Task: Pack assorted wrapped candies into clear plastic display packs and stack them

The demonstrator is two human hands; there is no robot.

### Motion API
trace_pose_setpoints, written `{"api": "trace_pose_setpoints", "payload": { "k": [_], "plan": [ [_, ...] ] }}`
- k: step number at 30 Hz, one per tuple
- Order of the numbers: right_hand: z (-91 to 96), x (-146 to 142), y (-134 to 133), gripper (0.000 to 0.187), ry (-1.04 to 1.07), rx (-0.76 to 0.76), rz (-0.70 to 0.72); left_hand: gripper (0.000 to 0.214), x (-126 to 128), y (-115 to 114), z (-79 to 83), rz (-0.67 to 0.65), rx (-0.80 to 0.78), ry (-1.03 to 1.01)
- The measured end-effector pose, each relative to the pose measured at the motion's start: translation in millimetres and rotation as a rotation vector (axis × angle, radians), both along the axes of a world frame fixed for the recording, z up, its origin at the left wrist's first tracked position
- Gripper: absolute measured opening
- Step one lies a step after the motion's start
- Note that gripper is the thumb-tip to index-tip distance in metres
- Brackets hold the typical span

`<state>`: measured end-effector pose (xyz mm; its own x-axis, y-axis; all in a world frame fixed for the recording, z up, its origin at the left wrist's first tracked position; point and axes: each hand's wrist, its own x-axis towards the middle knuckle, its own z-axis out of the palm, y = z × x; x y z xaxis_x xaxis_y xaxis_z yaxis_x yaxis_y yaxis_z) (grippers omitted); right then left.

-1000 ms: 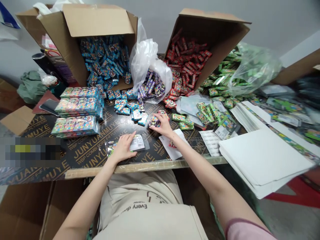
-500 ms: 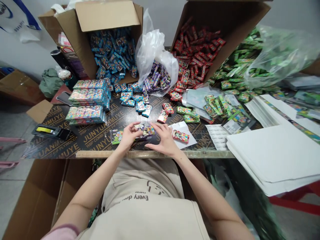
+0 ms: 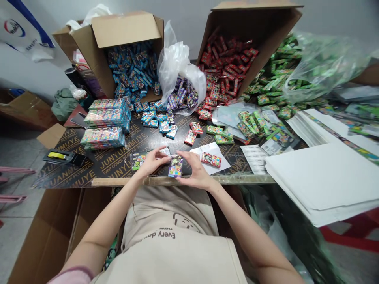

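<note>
My right hand [image 3: 195, 170] grips a small purple candy box [image 3: 175, 166] by its two ends, between thumb and fingers, near the table's front edge. Just left of it, my left hand [image 3: 152, 161] has thumb and forefinger closed around another small box [image 3: 166, 151], mostly covered by the fingers, its colour unclear. A flat green packet [image 3: 137, 161] lies partly behind my left hand. To the right of my hands, a red candy box [image 3: 211, 159] rests on a white sheet [image 3: 222, 169].
Cartons of blue boxes [image 3: 133, 67] and red boxes [image 3: 227, 63] stand at the back, a bag of purple boxes [image 3: 184, 94] between them. Green boxes [image 3: 275, 79] pile up right. Wrapped stacks [image 3: 103, 136] and a tape dispenser [image 3: 64, 157] sit left; white sheets [image 3: 325, 177] lie right.
The purple box has turned from lying crosswise between both hands to pointing toward me in my right hand. My hands are slightly further apart, and the camera view has shifted a little.
</note>
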<state>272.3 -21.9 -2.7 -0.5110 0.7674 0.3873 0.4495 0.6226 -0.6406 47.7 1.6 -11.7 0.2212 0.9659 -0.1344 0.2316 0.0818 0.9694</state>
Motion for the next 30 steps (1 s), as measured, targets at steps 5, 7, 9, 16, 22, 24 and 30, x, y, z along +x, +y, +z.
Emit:
{"api": "trace_pose_setpoints", "payload": {
  "k": [5,7,9,16,22,24,30],
  "plan": [
    [-9.8,17,10,0.088,0.100,-0.012,-0.187,0.098,-32,12,-24.4,-0.110,0.426,0.765],
    [-9.2,21,10,0.086,0.077,-0.008,-0.203,0.095,-36,10,-30.6,-0.172,0.448,0.873],
    [-5.7,23,10,0.082,0.010,0.047,-0.229,0.095,-34,4,-30.2,-0.183,0.492,0.890],
    [6.2,24,6,0.080,-0.098,0.150,-0.248,0.104,-23,-12,0.5,-0.158,0.612,0.792],
    [6.3,16,3,0.087,0.038,-0.010,-0.047,0.115,-27,-17,18.4,-0.227,0.591,0.707],
    [8.2,12,7,0.087,0.063,-0.069,0.021,0.116,-29,-18,22.7,-0.244,0.597,0.690],
    [15.3,-7,20,0.088,0.221,-0.095,-0.166,0.112,-36,-14,25.5,-0.038,0.608,0.701]
  ]
}}
